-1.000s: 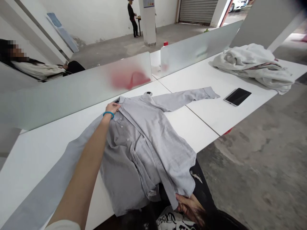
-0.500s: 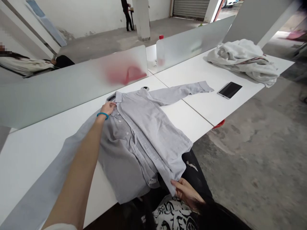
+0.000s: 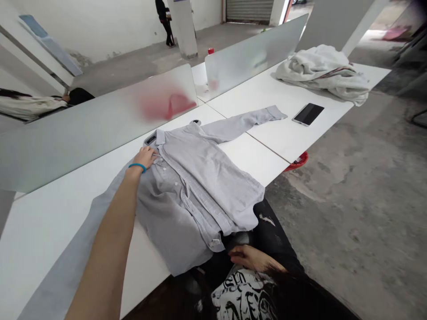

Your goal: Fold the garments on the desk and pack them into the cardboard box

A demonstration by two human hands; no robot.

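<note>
A light grey button-up shirt (image 3: 200, 182) lies front up on the white table (image 3: 50, 213), its hem hanging over the near edge. One sleeve (image 3: 247, 121) stretches right across the table seam, and the other runs under my left arm toward the near left. My left hand (image 3: 146, 156), with a blue band on its wrist, rests at the collar with fingers curled on the cloth beside the top buttons. My right hand (image 3: 247, 258) hovers over my lap just below the hem, fingers loosely extended and off the fabric.
A dark phone (image 3: 307, 114) and a heap of white cloth (image 3: 323, 71) lie on the right table. Frosted dividers (image 3: 93, 129) line the far edge. A red basket (image 3: 298, 162) sits under the table. One person sits behind the left divider (image 3: 30, 106); another stands far back (image 3: 164, 20).
My right hand pulled the shirt's front panel straight at the hem, then let it go and dropped toward my lap. The left hand stayed at the collar. The view shifted left.
</note>
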